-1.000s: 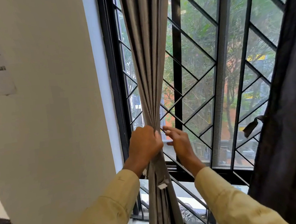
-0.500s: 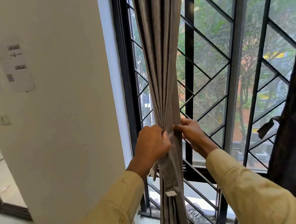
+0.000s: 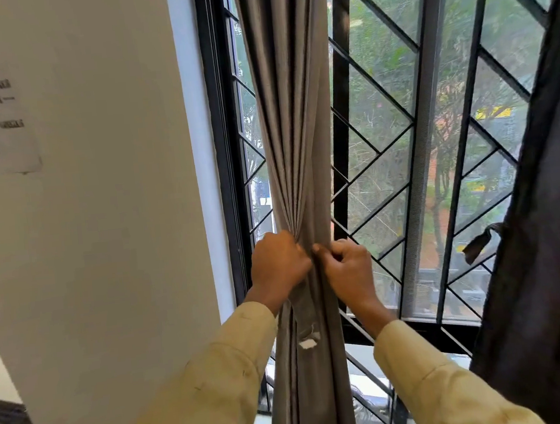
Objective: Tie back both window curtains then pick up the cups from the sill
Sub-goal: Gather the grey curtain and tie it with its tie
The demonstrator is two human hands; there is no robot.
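The left grey curtain (image 3: 293, 135) hangs gathered into a narrow bunch in front of the black window grille. My left hand (image 3: 278, 266) grips the bunch from the left at its pinched waist. My right hand (image 3: 349, 268) meets it from the right, fingers curled and pinching the fabric or its tie band against the bunch. A short strap with a white tab (image 3: 307, 340) dangles just below my left hand. The right curtain (image 3: 546, 220), dark, hangs along the right edge with a loose tie strap (image 3: 480, 244) sticking out. No cups or sill are in view.
A white wall (image 3: 102, 229) with a taped paper notice (image 3: 0, 122) fills the left. The black diamond-pattern grille (image 3: 401, 131) and mesh screen stand right behind the curtain. Floor and dark skirting show at the lower left.
My right hand has come in from behind the curtain to the front of the bunch and curled onto it beside my left hand. The view has shifted left.
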